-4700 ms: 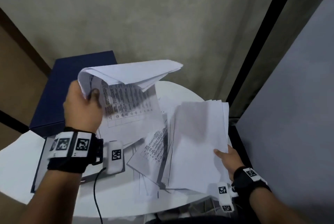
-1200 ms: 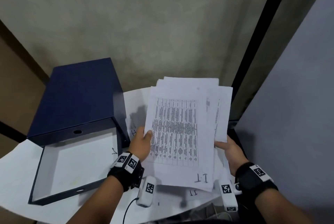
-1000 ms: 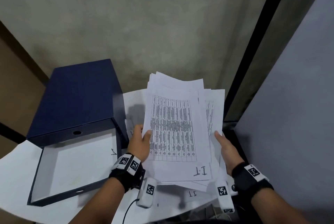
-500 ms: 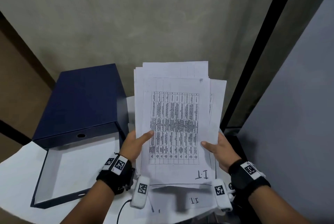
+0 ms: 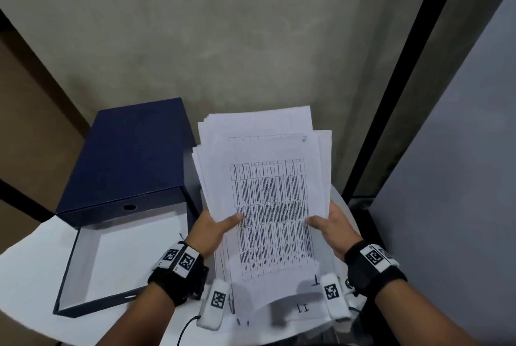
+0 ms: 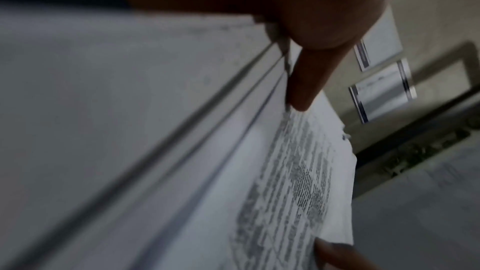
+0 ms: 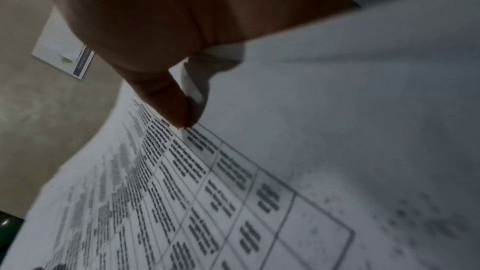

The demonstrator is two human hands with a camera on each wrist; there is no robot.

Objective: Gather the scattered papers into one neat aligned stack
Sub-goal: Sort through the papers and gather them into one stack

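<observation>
The left hand (image 6: 298,7) pinches the papers (image 6: 285,171), thumb on the printed top sheet, edges uneven

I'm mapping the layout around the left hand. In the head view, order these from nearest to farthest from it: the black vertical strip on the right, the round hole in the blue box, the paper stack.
1. paper stack: gripped by the left hand at its left edge.
2. round hole: to the hand's left, on the blue box front.
3. black vertical strip: far right, beyond the right hand.
</observation>
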